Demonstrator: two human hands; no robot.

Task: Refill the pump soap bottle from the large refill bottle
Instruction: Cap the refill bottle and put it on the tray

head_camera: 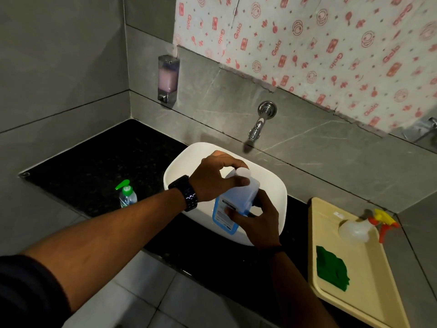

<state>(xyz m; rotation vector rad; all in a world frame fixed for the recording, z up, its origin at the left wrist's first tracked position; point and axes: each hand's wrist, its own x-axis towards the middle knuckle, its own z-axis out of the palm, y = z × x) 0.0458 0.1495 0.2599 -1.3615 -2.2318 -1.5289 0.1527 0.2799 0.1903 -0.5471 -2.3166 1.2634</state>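
The large refill bottle (233, 204), translucent with blue liquid and a blue-edged label, is held over the white basin (179, 166). My right hand (257, 221) grips its lower body and handle side. My left hand (217, 176) is closed around its white cap (243, 175) at the top. The small pump soap bottle (127, 195), clear with a green pump head, stands on the black counter left of the basin, apart from both hands.
A chrome tap (260, 124) juts from the wall above the basin. A wall soap dispenser (168, 78) hangs at the left. At the right, a beige tray (369, 280) holds a spray bottle (357, 229) and a green cloth (331, 268).
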